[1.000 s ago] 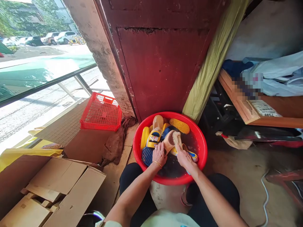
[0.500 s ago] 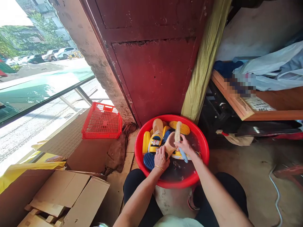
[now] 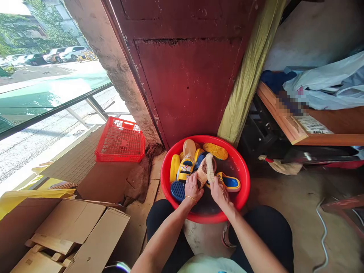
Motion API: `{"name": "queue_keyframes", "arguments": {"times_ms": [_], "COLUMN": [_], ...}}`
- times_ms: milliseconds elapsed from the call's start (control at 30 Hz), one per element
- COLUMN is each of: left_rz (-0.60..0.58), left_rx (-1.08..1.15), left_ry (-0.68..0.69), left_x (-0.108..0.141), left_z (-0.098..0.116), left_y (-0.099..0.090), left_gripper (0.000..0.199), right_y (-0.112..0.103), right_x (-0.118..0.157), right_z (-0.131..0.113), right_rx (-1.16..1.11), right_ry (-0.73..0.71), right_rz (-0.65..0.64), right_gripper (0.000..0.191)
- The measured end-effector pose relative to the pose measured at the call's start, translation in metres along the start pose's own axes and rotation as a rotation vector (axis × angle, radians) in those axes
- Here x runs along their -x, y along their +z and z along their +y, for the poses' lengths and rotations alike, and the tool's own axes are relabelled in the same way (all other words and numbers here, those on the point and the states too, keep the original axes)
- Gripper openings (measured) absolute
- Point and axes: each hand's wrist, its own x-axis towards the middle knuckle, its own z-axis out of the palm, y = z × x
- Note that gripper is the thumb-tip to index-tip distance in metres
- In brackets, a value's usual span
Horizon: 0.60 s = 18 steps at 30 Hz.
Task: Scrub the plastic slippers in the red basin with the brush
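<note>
A red basin (image 3: 247,182) of dark water stands between my knees, holding several slippers. My left hand (image 3: 193,189) grips a tan slipper (image 3: 202,173) whose patterned sole faces up. In my right hand (image 3: 220,192) is a scrub brush (image 3: 210,168); its pale bristles lie against that sole, and its handle is hidden by the hand. Left of them rests a yellow slipper (image 3: 186,168) with a cartoon face. Close to my left wrist a dark blue sole (image 3: 178,190) shows. A yellow slipper with a blue insole (image 3: 231,182) floats at the right, and a yellow sole (image 3: 215,150) lies at the back.
A dark red door (image 3: 184,87) rises behind the basin, beside a yellow-green curtain (image 3: 247,79). To the left are a red plastic crate (image 3: 121,140) and an open cardboard box (image 3: 76,220). A wooden shelf (image 3: 298,132) juts out at the right.
My right hand and the brush have moved down toward me along the sole. The yellow slipper with the blue insole now shows more at the right. My left hand keeps its grip.
</note>
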Motion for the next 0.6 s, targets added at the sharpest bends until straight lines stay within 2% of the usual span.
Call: {"name": "queue_keyframes", "arguments": {"times_ms": [67, 133, 267, 400, 500, 600], "left_rz": [0.005, -0.005, -0.046, -0.061, -0.056, -0.026], "left_rx": [0.01, 0.017, 0.017, 0.023, 0.029, 0.051], "left_ry": [-0.019, -0.028, -0.007, -0.002, -0.004, -0.017], "left_x": [-0.001, -0.003, -0.004, -0.003, -0.003, -0.004], "left_z": [0.001, 0.001, 0.001, -0.001, -0.002, -0.002], "left_y": [0.0, 0.0, -0.003, -0.003, -0.001, 0.001], "left_gripper": [0.092, 0.091, 0.093, 0.094, 0.094, 0.089], "right_y": [0.006, 0.003, -0.021, -0.037, -0.03, -0.014], "right_x": [0.011, 0.01, -0.026, -0.053, -0.039, -0.012], "right_z": [-0.001, -0.003, -0.01, -0.015, -0.018, -0.02], "right_rx": [0.085, 0.122, 0.185, 0.181, 0.184, 0.199], "right_ry": [-0.048, -0.063, 0.01, 0.072, 0.031, -0.07], "right_rz": [-0.062, -0.09, -0.059, 0.03, 0.026, -0.056], "right_gripper": [0.046, 0.045, 0.036, 0.039, 0.041, 0.033]}}
